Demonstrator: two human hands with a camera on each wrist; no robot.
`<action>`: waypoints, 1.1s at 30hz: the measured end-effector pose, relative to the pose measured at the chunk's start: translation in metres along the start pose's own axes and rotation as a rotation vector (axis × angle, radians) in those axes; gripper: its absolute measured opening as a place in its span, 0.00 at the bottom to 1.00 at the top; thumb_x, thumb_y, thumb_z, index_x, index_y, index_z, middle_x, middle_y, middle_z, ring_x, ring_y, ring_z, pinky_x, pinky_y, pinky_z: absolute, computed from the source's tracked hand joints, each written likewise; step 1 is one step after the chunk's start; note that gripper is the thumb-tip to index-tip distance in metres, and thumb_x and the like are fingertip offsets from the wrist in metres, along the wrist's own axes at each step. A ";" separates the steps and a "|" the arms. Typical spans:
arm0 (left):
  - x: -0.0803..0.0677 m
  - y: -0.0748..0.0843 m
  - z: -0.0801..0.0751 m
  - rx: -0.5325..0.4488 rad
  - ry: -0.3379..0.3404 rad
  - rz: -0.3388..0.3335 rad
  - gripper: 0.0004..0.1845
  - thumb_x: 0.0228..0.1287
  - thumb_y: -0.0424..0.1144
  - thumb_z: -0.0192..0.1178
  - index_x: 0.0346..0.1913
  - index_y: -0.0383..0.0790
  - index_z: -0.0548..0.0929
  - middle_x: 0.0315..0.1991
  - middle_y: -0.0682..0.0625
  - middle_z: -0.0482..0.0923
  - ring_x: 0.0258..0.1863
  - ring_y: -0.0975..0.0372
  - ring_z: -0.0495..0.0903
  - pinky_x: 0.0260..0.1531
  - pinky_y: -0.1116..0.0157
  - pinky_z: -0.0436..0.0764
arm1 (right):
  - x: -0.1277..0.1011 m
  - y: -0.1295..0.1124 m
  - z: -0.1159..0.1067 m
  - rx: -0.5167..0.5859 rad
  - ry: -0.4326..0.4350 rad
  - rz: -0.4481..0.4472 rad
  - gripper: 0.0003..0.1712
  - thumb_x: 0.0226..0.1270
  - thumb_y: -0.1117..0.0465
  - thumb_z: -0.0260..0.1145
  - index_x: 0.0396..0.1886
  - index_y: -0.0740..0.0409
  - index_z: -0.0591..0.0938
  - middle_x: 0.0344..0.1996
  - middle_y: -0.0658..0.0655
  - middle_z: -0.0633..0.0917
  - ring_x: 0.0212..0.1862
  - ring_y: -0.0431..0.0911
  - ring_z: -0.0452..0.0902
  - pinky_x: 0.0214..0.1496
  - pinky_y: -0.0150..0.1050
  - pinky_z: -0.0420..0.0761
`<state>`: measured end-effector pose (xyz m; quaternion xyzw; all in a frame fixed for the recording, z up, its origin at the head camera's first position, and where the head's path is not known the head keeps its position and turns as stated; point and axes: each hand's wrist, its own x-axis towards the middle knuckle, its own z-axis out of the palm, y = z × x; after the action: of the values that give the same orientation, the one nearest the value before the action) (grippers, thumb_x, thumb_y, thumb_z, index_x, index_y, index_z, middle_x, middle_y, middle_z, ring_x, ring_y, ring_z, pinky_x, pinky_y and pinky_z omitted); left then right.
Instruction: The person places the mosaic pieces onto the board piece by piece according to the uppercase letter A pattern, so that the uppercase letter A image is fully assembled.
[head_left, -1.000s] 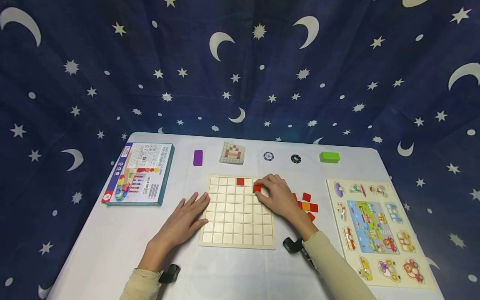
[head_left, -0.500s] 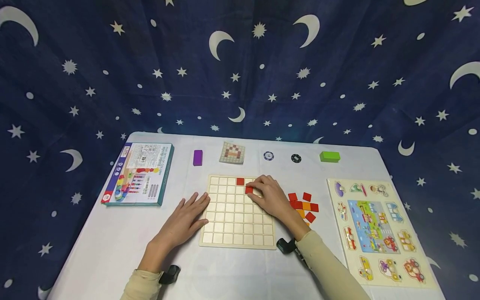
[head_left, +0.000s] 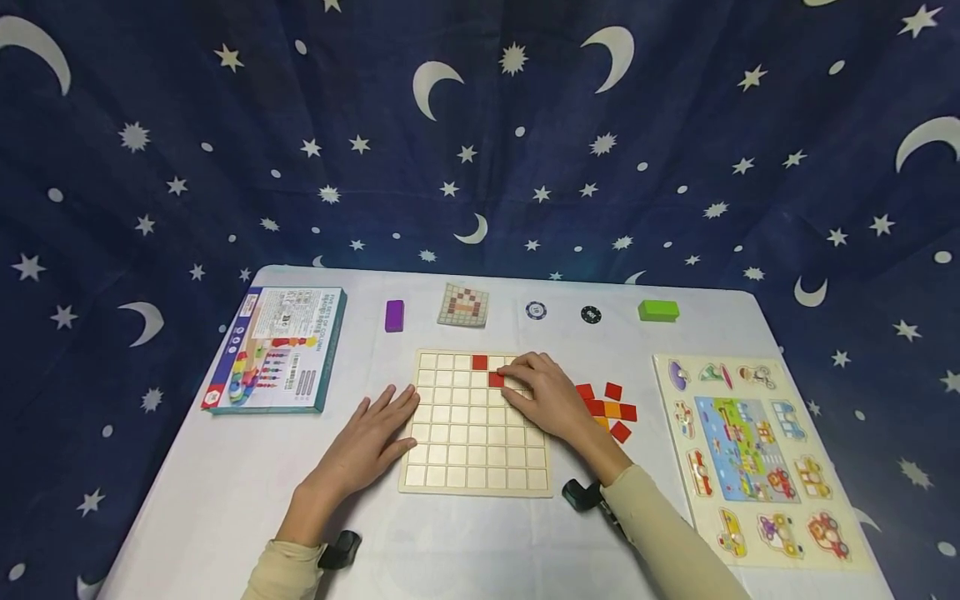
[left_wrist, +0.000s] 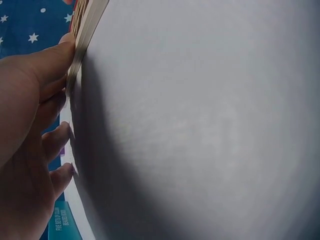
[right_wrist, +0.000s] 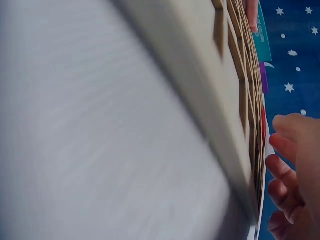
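Right hand (head_left: pixel 551 400): fingertips rest on a red tile (head_left: pixel 497 379) lying in the second row of the wooden grid board (head_left: pixel 474 450). Whether the fingers pinch the tile or merely press it flat cannot be told. One second ago the tile sat one cell further right; it has since shifted left and now lies diagonally below-right of the first red tile (head_left: pixel 480 362) in the board's top row. Judgement: the piece is seated or nearly so, and release appears due.

Left hand (head_left: pixel 367 442): fingers straight and flat, touching the board's left edge, unchanged, steadying it.

Loose red and orange tiles (head_left: pixel 609 410) lie just right of the board; a pattern card (head_left: pixel 464 305) lies beyond it.
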<state>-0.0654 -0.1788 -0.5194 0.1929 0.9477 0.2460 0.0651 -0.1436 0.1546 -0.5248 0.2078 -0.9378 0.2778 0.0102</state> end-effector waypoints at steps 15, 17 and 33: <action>0.000 -0.001 -0.001 -0.002 0.005 -0.013 0.38 0.75 0.48 0.66 0.82 0.43 0.67 0.84 0.48 0.63 0.86 0.43 0.57 0.82 0.33 0.56 | -0.057 0.078 -0.061 -0.078 0.195 0.202 0.16 0.71 0.59 0.73 0.57 0.52 0.90 0.51 0.59 0.86 0.50 0.53 0.76 0.52 0.50 0.78; 0.001 -0.001 0.000 -0.002 -0.001 -0.011 0.38 0.75 0.48 0.66 0.82 0.44 0.67 0.84 0.48 0.63 0.86 0.43 0.57 0.83 0.33 0.55 | -0.064 0.084 -0.064 -0.112 0.190 0.253 0.16 0.70 0.58 0.74 0.56 0.53 0.90 0.49 0.60 0.86 0.49 0.54 0.77 0.52 0.51 0.78; 0.001 0.000 0.000 -0.001 0.011 0.001 0.38 0.75 0.48 0.67 0.82 0.43 0.67 0.84 0.48 0.64 0.85 0.44 0.59 0.82 0.34 0.57 | -0.076 0.091 -0.074 -0.167 0.143 0.384 0.21 0.66 0.53 0.77 0.56 0.57 0.89 0.48 0.64 0.86 0.50 0.58 0.79 0.51 0.54 0.81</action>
<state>-0.0662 -0.1790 -0.5194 0.1918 0.9479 0.2474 0.0597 -0.1169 0.2917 -0.5199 0.0035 -0.9768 0.2102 0.0406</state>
